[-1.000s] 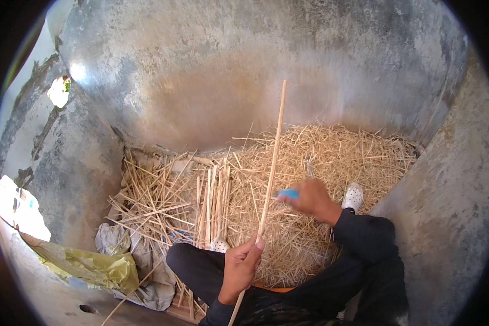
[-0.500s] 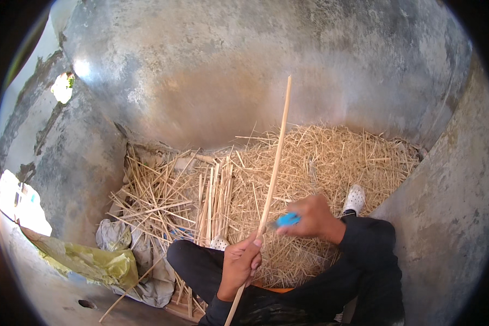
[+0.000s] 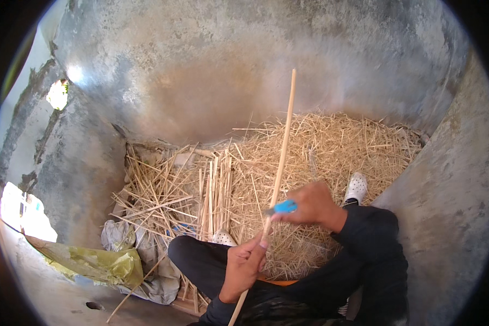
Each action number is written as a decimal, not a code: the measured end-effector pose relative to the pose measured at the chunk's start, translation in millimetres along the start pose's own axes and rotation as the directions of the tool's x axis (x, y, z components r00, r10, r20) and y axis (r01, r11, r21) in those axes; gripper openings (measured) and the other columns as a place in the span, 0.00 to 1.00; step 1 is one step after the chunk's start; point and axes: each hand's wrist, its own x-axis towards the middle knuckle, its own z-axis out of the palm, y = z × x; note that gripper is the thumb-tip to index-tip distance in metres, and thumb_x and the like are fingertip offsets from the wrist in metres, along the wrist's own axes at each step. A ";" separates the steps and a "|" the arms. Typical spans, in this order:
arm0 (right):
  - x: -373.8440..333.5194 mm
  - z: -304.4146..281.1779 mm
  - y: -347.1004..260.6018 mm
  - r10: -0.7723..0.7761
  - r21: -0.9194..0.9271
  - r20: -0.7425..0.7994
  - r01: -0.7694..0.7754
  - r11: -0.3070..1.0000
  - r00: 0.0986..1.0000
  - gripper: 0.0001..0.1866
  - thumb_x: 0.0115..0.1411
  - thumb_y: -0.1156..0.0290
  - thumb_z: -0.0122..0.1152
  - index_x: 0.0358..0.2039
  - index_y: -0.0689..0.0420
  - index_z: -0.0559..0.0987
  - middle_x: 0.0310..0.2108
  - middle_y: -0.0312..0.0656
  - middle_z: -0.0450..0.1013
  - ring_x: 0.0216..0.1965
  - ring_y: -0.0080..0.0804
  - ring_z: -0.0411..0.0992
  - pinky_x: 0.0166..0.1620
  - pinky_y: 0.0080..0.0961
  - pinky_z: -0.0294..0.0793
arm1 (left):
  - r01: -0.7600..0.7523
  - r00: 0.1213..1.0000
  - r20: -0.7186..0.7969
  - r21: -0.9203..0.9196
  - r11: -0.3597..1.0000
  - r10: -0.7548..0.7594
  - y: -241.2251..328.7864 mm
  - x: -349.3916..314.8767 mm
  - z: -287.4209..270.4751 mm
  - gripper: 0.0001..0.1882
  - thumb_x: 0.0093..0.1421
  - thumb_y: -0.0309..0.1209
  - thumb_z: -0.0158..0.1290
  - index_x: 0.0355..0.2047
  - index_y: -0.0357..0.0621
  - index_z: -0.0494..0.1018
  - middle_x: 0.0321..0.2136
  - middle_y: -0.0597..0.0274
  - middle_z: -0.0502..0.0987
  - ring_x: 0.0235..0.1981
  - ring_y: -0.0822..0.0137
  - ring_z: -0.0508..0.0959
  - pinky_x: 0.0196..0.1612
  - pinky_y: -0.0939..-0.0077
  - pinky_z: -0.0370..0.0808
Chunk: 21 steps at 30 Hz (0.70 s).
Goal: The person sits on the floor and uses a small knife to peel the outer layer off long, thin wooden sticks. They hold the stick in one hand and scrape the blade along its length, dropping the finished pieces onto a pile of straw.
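Note:
A long, pale wooden strip (image 3: pixel 284 146) slants upward in front of me, its lower end running down past my lap. My left hand (image 3: pixel 245 267) is closed around its lower part, with the thumb lying along it. In my right hand (image 3: pixel 312 205) is a blue-handled knife (image 3: pixel 285 206), gripped in a fist. Its short dark blade lies against the strip a little above my left hand. Motion smears the blade slightly, so how deep it sits in the wood is unclear.
Shavings (image 3: pixel 348 157) cover the floor ahead. A bundle of cut strips (image 3: pixel 214 195) lies left of centre, beside a loose pile of sticks (image 3: pixel 157 190). Yellow plastic sheeting (image 3: pixel 106 266) hangs at the left. A bare concrete wall (image 3: pixel 244 70) rises beyond; white clogs (image 3: pixel 356 187) are on my feet.
The knife has moved slightly up and left, and its blade now meets the strip. The strip leans a little further right at its top. My left hand keeps its hold.

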 end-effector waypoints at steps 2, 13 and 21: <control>12.7 3.3 23.4 0.087 0.031 -0.069 -0.085 0.996 0.994 0.38 0.46 0.26 0.49 0.08 0.53 0.74 0.05 0.38 0.63 0.08 0.36 0.64 0.14 0.32 0.62 | -0.043 0.999 -0.029 0.040 0.998 0.044 -4.5 -3.4 0.8 0.17 0.65 0.30 0.47 0.51 0.35 0.70 0.14 0.77 0.60 0.15 0.85 0.58 0.18 0.88 0.54; 21.7 13.1 32.5 0.222 0.166 0.003 -0.219 0.962 0.975 0.42 0.47 0.23 0.40 0.11 0.54 0.76 0.06 0.40 0.65 0.10 0.37 0.68 0.17 0.35 0.65 | -0.092 0.995 -0.029 0.122 0.988 0.096 -10.4 -9.7 -1.9 0.17 0.65 0.29 0.47 0.51 0.34 0.69 0.16 0.77 0.61 0.16 0.86 0.58 0.18 0.88 0.54; -6.9 11.6 -4.6 -0.038 0.079 0.059 0.033 0.996 0.998 0.39 0.49 0.25 0.43 0.17 0.53 0.79 0.08 0.39 0.67 0.14 0.35 0.70 0.21 0.35 0.68 | -0.069 0.997 -0.030 0.099 0.993 0.073 -11.5 -7.0 -6.7 0.16 0.64 0.29 0.48 0.48 0.29 0.70 0.16 0.76 0.62 0.18 0.86 0.58 0.19 0.88 0.56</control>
